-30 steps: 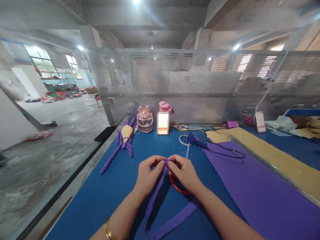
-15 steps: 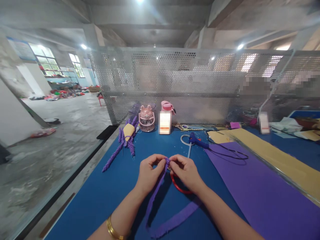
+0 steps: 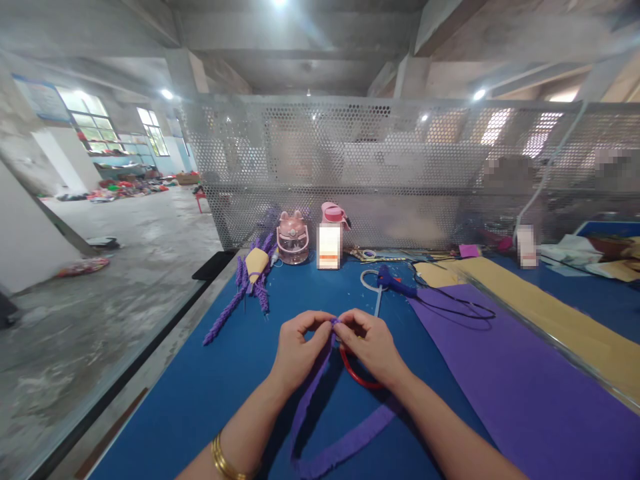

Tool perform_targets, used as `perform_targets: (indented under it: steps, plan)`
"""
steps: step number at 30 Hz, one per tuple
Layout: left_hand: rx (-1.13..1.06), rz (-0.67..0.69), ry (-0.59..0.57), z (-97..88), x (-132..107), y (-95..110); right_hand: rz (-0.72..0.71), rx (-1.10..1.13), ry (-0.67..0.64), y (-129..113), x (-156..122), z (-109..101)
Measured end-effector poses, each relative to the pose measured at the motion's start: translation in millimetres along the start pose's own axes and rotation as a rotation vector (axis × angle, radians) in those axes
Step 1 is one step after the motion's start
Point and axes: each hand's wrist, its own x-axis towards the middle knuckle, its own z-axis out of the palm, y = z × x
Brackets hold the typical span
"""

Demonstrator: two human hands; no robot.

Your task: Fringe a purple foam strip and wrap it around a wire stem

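My left hand (image 3: 303,343) and my right hand (image 3: 369,340) meet over the blue tabletop, thumbs and fingertips pinched together. Between them is one end of a long purple strip (image 3: 309,399) with a ragged edge, which looks like crepe paper or foam. The rest of the strip hangs down and curves across the table to the right, passing under my right forearm. Beneath my right hand, a red ring-shaped handle (image 3: 357,377) lies on the table, its other part hidden. Just beyond stands a blue glue gun (image 3: 397,283) with its cord.
Purple flower stems with a yellow piece (image 3: 257,265) lie at the back left. Behind are a pink bottle (image 3: 293,240) and a pink-lidded cup (image 3: 333,213). Purple sheet (image 3: 505,360) and yellow sheet (image 3: 540,307) cover the right side. A perforated metal screen (image 3: 400,167) borders the back.
My fingertips have shifted slightly at the end of the purple strip, and less of it shows above them. The other things stay where they were.
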Motion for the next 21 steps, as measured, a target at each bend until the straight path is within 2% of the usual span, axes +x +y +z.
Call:
perform_targets:
  steps: [12,21]
  plan:
    - [-0.019,-0.037,-0.007,0.5,0.7,-3.8,-0.087,-0.106,0.011,-1.9,-0.5,0.3]
    - [-0.022,-0.062,-0.008,0.5,0.4,-1.9,-0.008,-0.028,-0.022,-2.1,-0.6,0.3]
